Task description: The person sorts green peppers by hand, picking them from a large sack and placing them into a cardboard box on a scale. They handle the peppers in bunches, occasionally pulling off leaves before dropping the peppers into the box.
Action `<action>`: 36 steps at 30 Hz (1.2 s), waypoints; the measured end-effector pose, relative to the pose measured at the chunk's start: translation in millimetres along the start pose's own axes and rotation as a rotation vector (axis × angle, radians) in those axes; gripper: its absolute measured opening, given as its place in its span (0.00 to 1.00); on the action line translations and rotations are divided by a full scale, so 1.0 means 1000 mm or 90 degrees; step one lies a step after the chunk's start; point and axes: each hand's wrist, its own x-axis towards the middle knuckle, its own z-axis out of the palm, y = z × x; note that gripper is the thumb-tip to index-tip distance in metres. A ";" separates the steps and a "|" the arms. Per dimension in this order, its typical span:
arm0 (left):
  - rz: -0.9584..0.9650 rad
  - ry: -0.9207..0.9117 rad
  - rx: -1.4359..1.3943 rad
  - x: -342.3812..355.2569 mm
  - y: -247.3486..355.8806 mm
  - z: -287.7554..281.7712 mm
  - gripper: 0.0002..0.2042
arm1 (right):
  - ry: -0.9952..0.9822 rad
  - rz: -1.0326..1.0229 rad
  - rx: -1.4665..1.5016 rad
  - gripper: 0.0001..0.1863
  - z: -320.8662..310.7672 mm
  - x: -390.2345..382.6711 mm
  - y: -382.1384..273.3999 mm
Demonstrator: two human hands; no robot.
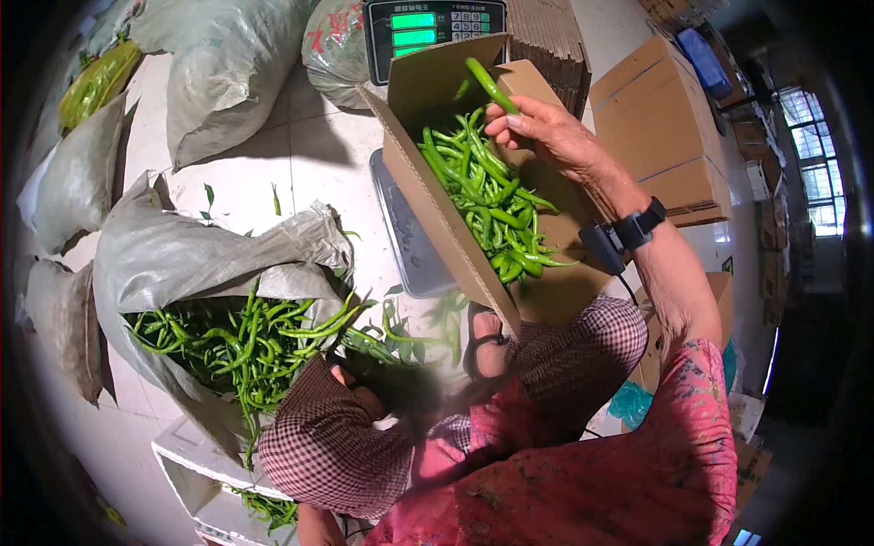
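Note:
My right hand (537, 132) is closed on a long green chili pepper (489, 86), pinched between thumb and fingers. It hovers over the far right side of an open cardboard box (448, 244). Inside the box lies a heap of green chili peppers (482, 196). The box rests tilted on the platform of a digital scale (401, 227). At the lower edge a little of my left arm (319, 526) shows beside my knee; the left hand itself is out of sight. Left of my knees, an open grey woven sack (173, 255) spills more green chili peppers (246, 341).
The scale's lit display (414, 32) stands behind the box. Full woven sacks (223, 82) line the far left. Flattened cardboard (546, 36) and a large carton (660, 127) stand at the right. A white foam crate (196, 482) with peppers sits near my left knee. Loose leaves lie on the floor.

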 end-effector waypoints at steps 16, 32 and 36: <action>0.068 -0.036 -0.019 0.002 0.010 0.025 0.12 | 0.180 0.211 -0.132 0.13 -0.051 -0.009 0.060; 0.672 0.517 0.562 -0.011 0.183 -0.013 0.31 | 0.079 0.147 -0.817 0.22 -0.073 -0.001 0.045; 0.567 0.507 0.707 0.040 0.199 -0.027 0.46 | 0.098 0.245 -0.563 0.19 0.018 -0.024 -0.009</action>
